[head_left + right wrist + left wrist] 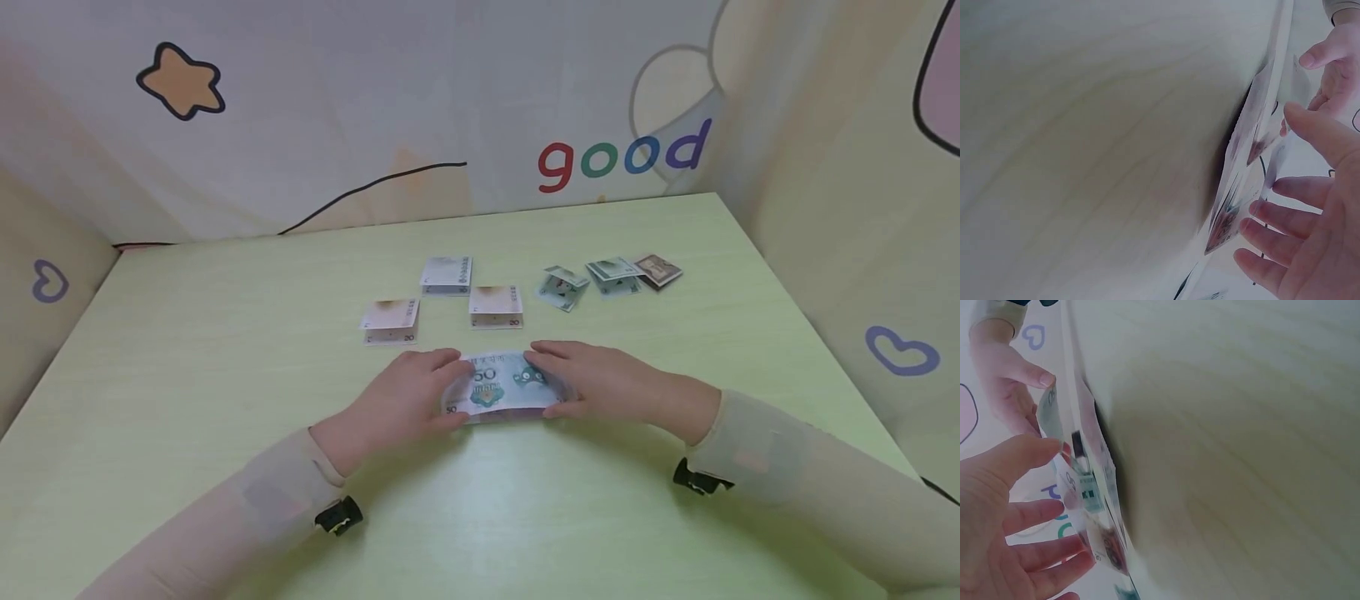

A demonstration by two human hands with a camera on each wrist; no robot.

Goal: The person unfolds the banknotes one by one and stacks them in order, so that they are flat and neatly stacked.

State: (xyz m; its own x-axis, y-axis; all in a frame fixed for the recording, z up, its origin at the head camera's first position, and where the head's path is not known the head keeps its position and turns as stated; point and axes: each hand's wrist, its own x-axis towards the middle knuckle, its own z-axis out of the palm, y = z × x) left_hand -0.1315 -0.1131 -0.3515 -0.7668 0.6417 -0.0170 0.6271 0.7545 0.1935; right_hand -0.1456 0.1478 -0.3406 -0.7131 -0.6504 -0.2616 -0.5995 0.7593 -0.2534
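Note:
Both hands hold a green-and-white 50 banknote (498,382) by its short ends, above the near-middle of the table. My left hand (401,390) grips the left end, thumb at the near edge and fingers at the far edge. At the right end, my right hand (603,382) pinches it the same way. The note bows slightly. A purplish strip of paper (517,414) shows beneath its near edge; whether it is a separate note I cannot tell. In the left wrist view, the left thumb (1038,450) is against the note's edge.
Beyond the hands stand folded notes: two pinkish 20 notes (390,315), a pale folded note (447,272), two green folded notes (564,287) and a brownish folded note (660,271). A printed curtain (337,108) borders the pale green table (187,350) at the back and sides.

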